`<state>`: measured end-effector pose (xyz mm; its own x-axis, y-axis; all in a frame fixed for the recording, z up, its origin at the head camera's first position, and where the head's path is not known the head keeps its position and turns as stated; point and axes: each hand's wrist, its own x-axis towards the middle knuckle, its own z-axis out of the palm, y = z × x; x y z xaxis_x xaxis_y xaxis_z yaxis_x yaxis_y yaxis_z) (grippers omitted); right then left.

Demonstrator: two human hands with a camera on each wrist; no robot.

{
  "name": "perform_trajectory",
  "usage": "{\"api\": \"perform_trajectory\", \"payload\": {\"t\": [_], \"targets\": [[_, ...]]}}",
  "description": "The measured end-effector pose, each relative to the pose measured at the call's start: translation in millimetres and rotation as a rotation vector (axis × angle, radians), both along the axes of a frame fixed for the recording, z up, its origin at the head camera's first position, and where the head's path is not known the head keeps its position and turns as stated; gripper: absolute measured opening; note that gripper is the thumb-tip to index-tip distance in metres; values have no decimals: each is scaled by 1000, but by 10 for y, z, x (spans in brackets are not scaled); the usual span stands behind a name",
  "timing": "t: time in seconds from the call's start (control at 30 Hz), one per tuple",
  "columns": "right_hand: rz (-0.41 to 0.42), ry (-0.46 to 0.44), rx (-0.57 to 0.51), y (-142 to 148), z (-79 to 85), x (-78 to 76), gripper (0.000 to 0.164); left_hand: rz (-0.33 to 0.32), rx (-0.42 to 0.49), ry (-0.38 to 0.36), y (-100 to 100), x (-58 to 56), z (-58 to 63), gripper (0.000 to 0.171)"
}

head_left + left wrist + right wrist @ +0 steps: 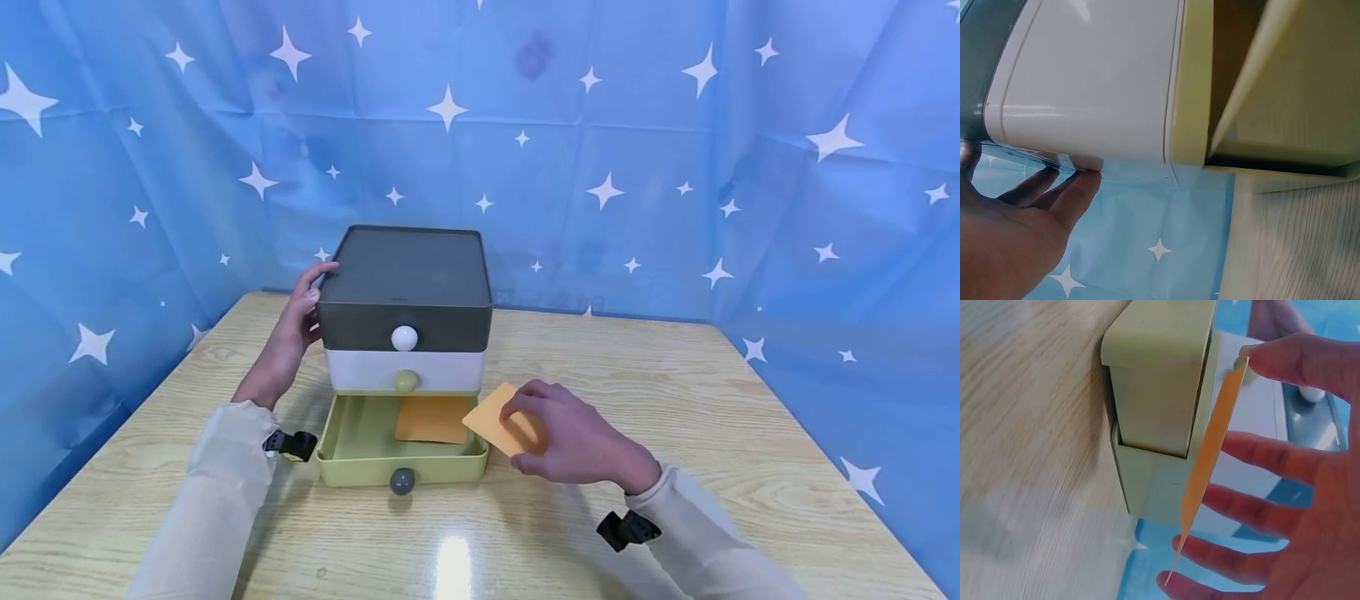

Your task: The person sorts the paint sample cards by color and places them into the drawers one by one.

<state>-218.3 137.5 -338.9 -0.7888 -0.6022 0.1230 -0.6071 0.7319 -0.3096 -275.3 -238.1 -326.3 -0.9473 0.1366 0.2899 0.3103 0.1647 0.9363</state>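
A small three-tier drawer box stands on the table, with a dark grey top drawer (403, 327), a white middle drawer (442, 370) and a green bottom drawer (345, 473) pulled out. My left hand (294, 321) rests its fingertips against the box's left side, as the left wrist view also shows. Right of the green drawer, my right hand (566, 433) holds a square orange sheet (491, 415) between thumb and fingers, tilted by the drawer's right edge. Another orange sheet (431, 419) lies inside the drawer, toward the back right.
The wood-grain table (675, 392) runs out to both sides of the box. Behind it hangs a blue curtain (637, 150) with white stars. Round knobs stick out from the drawers, the lowest being a dark grey knob (402, 481).
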Motion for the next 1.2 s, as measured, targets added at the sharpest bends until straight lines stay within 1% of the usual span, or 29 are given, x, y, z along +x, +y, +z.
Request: {"api": "perform_trajectory", "payload": {"t": [0.1,0.27,0.5,0.8,1.03,1.2], "targets": [[13,-13,2,-13,-11,-1,39,-2,-2,-1,-1,3,-3,53],[37,-11,9,-34,-5,7,40,-4,3,3,-2,-3,-4,53],[64,-16,21,-78,38,68,40,3,5,8,7,2,-3,53],[142,1,36,-141,77,127,41,9,2,5,6,-7,-3,54],[196,8,66,-225,80,123,41,10,-2,8,11,1,-9,54],[231,-12,88,-319,83,104,41,4,5,12,13,-2,-10,54]]}}
